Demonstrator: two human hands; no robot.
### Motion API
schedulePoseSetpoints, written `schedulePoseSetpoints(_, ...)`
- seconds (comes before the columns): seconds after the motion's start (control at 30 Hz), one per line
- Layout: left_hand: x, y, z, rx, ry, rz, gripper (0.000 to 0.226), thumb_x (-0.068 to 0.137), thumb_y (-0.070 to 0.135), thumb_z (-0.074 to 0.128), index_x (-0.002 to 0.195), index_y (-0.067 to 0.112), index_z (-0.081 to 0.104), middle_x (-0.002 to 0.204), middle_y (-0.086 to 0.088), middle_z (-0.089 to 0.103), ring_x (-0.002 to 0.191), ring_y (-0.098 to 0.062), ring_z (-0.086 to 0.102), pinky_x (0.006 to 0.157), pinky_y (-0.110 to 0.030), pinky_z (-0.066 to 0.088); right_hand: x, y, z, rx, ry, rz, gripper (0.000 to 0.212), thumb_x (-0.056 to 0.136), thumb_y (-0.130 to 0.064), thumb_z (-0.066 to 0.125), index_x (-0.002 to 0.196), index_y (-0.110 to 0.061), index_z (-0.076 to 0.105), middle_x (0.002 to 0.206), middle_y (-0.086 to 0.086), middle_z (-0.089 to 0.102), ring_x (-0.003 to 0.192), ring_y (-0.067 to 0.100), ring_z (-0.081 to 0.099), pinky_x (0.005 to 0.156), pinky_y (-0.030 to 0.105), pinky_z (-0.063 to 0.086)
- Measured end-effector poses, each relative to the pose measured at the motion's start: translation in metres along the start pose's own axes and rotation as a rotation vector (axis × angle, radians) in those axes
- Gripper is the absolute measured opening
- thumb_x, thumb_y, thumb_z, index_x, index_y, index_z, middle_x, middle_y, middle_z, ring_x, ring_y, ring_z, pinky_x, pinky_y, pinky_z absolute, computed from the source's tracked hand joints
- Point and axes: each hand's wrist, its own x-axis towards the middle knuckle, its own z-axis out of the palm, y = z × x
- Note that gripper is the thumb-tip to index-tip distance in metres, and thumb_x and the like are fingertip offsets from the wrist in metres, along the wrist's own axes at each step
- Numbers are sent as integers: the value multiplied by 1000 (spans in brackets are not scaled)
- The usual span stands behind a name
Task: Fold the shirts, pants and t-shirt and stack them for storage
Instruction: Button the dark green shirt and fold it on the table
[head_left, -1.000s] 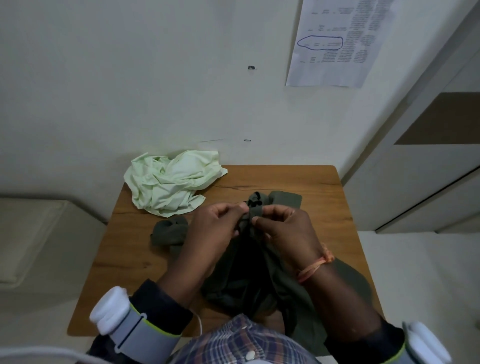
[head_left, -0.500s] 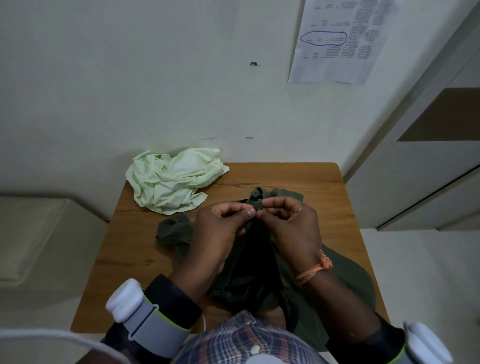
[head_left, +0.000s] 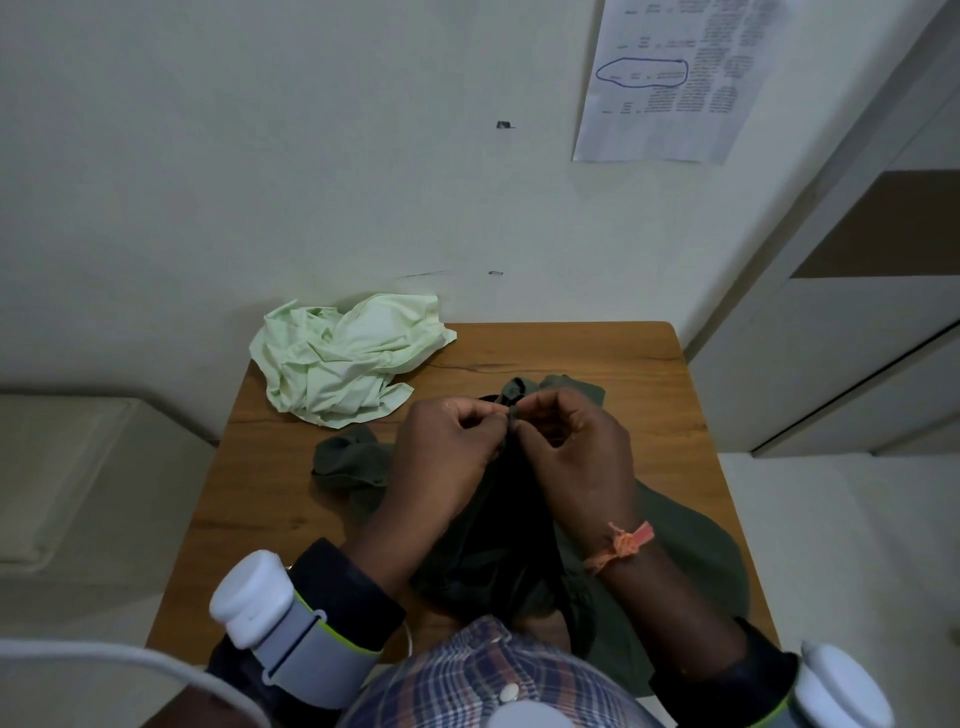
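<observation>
- The dark green shirt lies on the near half of the wooden table, bunched under the person's forearms, with one end spilling over the near right edge and a sleeve or corner lying out to the left.
- The left hand pinches a bit of the shirt's fabric near its far end, fingers curled in tight; the right hand pinches the same spot from the other side, so the two sets of fingertips meet.
- That paired pinch looks like work on a button or placket, probably to close the front so the shirt lies flat for folding; the detail itself is too small to tell.
- The pale green garment sits crumpled at the far left corner, apart from the shirt, likely parked there to leave working room.
- No folded stack shows yet, so the task seems to be at an early stage.
</observation>
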Motion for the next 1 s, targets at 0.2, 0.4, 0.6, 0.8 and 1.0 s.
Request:
schedulePoseSetpoints(0.2, 2, -1, 2, -178, -45, -171, 8, 92, 21, 77, 92, 14, 80, 89, -2, 79, 89, -18, 76, 77, -30, 62, -4, 3, 6, -71, -6, -75, 25, 87, -9, 74, 106, -24, 65, 88, -12, 69, 81, -2, 67, 69, 15, 55)
schedulePoseSetpoints(0.4, 15, -1, 9, -176, -69, -271, 21, 106, 18, 56, 93, 14, 72, 81, -3, 72, 68, -9, 69, 58, -23, 53, 9, -2, 3, 423, -69, 269, 28, 85, 4, 73, 108, -8, 63, 83, 7, 72, 74, 14, 70, 69, 28, 61)
schedulePoseSetpoints(0.6, 33, 15, 4, -403, -136, -279, 20, 100, 22, 67, 106, 3, 72, 89, -8, 74, 74, -13, 68, 67, -25, 58, 12, 5, -6, 356, -93, 139, 22, 83, -12, 81, 98, -11, 65, 94, 7, 71, 83, 16, 69, 72, 26, 59)
schedulePoseSetpoints(0.8, 32, 10, 4, -236, -242, -118, 30, 101, -2, 57, 104, 20, 77, 101, 2, 78, 93, -5, 72, 70, -15, 53, 16, 15, 2, 197, -70, 105, 23, 87, -3, 73, 100, -18, 61, 92, -3, 68, 75, 4, 63, 68, 19, 51)
schedulePoseSetpoints(1.0, 32, -26, 10, 193, -299, 39, 47, 79, 34, 88, 116, 35, 58, 122, 10, 66, 112, -10, 65, 93, -36, 57, 37, 19, -7, 680, 13, 445, 20, 97, 5, 49, 100, -13, 58, 78, 8, 65, 71, 21, 61, 64, 32, 49)
